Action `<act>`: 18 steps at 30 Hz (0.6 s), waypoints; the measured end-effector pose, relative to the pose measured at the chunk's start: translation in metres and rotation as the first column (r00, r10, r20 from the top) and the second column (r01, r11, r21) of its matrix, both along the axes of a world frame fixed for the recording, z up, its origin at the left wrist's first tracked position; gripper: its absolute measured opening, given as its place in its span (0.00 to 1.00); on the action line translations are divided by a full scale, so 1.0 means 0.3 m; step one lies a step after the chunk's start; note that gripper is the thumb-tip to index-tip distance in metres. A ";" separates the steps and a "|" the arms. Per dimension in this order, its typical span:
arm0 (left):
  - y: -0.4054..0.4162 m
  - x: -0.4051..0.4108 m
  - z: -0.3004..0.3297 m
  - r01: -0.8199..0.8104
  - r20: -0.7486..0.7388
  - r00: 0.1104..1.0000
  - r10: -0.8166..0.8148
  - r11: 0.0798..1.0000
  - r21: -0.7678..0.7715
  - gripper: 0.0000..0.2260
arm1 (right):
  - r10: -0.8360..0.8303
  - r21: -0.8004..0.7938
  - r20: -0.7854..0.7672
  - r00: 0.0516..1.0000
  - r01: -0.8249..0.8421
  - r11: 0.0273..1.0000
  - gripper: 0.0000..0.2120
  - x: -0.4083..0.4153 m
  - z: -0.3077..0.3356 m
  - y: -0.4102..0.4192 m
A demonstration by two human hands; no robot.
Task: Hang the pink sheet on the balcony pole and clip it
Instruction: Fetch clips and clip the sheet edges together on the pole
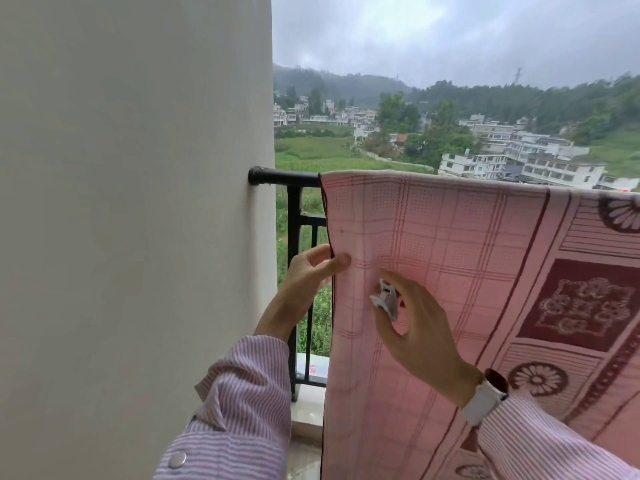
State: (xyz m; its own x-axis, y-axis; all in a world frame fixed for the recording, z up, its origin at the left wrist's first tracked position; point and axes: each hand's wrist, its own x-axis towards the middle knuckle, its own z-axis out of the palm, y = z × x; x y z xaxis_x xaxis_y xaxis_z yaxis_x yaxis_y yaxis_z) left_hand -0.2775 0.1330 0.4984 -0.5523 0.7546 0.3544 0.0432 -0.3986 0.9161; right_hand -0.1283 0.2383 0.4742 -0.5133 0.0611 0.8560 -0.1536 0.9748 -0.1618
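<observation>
Draping pole (287, 176), pink sheet (433, 244), unclipped

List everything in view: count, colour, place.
sheet: 1, pink with maroon pattern, draped over the pole
pole: 1, black, top rail fixed to the wall
railing: 1, black bars under the pole
wall: 1, off-white, left
clip: 1, white, in right hand, against the sheet
watch: 1, white strap, right wrist
sleeves: 2, pink striped
left hand: pinches sheet's left edge
right hand: holds clip
</observation>
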 end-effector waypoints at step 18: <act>-0.014 0.084 -0.056 -0.427 -0.129 0.891 0.435 0.900 0.085 0.08 | 0.029 -0.081 0.093 0.995 -0.021 0.997 0.21 0.072 -0.051 0.018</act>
State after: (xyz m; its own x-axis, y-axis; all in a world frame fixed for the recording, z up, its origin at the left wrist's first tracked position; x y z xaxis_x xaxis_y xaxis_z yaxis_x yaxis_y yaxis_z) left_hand -0.2524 0.1286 0.4815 -0.7603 0.4313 0.4857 0.3490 -0.3594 0.8655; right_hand -0.1067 0.2436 0.4590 -0.5939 0.1132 0.7966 -0.1582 0.9543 -0.2536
